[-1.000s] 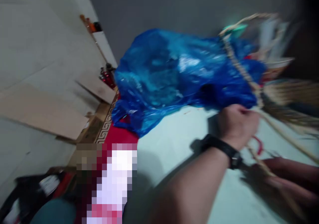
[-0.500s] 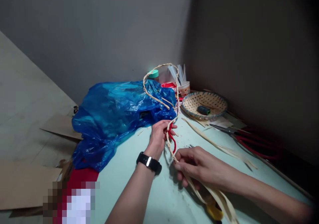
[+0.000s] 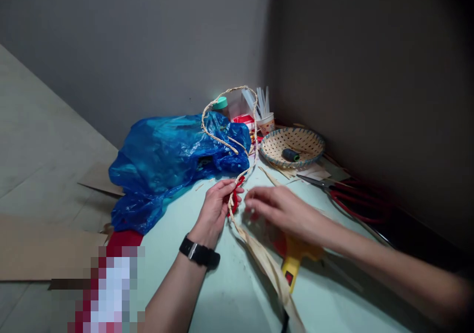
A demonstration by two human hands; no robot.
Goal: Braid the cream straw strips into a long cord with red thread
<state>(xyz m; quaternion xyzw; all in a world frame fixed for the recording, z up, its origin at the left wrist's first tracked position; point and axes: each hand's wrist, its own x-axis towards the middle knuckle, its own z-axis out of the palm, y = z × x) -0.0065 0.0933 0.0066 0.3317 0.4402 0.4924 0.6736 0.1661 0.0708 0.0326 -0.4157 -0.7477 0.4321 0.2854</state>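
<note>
My left hand (image 3: 216, 205) is closed around a twisted straw cord (image 3: 256, 107), pinching it between thumb and fingers. A red fuzzy strand (image 3: 236, 197) lies against the cord at those fingers. Above the hand the cord rises in a loop. Below it, loose flat straw strands (image 3: 268, 264) run down towards the front edge. Just right of the cord is my right hand (image 3: 279, 205), fingers bent and smeared by motion, apart from the straw. Whether it holds anything cannot be made out. Under my right forearm lies a yellow glue gun (image 3: 291, 270), partly hidden.
A blue plastic bag (image 3: 174, 150) fills the left back of the pale green table (image 3: 225, 283). Behind are a teal-lidded jar (image 3: 221, 103) and a paper cup (image 3: 266, 124) of translucent sticks. A woven basket (image 3: 270, 148) holds a dark thread spool (image 3: 291, 155). Red-handled scissors (image 3: 335, 193) lie right.
My right hand has let go of the straw strands and moved up beside the red strand. The left hand keeps its hold on the cord. The view has shifted, showing more of the glue gun.
</note>
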